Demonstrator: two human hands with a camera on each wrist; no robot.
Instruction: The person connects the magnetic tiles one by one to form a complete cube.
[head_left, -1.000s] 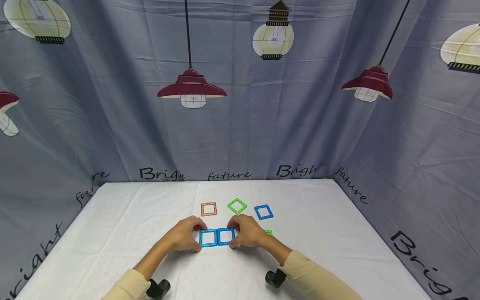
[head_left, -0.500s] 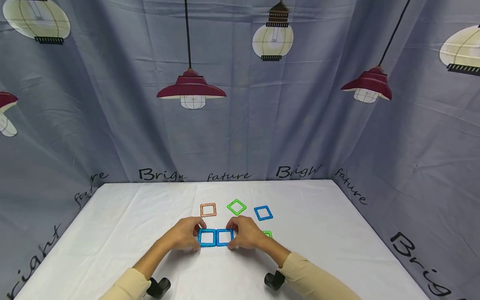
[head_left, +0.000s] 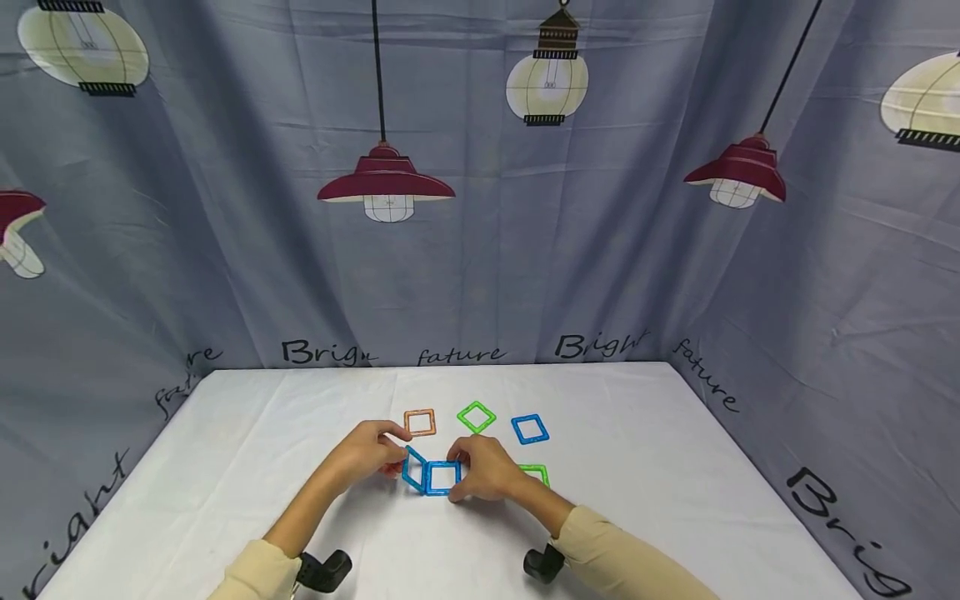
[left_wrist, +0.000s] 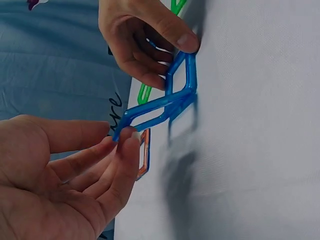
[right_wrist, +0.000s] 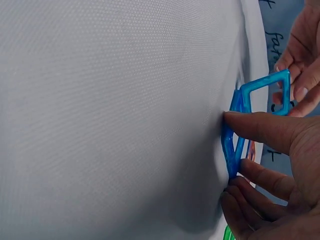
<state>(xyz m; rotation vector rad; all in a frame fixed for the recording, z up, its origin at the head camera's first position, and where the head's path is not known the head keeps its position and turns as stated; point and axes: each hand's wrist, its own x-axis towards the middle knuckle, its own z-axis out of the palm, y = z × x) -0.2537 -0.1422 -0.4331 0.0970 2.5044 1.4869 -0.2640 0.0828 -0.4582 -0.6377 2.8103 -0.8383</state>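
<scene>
Two blue square-frame magnetic tiles meet along one edge between my hands. The left tile [head_left: 414,485] tilts up from the table, while the right tile [head_left: 442,492] stays low at the tabletop. My left hand [head_left: 367,452] pinches the raised outer edge of the left tile with its fingertips, as the left wrist view shows. My right hand [head_left: 483,468] grips the right tile, thumb on the near side and fingers on the far side. In the right wrist view the raised tile [right_wrist: 287,90] stands angled away beyond my right thumb.
Behind my hands lie an orange square tile [head_left: 419,434], a green tile [head_left: 476,404] turned like a diamond and another blue tile [head_left: 530,441]. A green tile [head_left: 536,467] is partly hidden by my right hand. A white cloth [head_left: 300,400] covers the table; a grey-blue curtain [head_left: 480,275] surrounds it.
Both joined tiles lay flat, with a hand at each end. Now my left hand has risen slightly and the left tile is tilted up against the right one, which my right hand still holds.
</scene>
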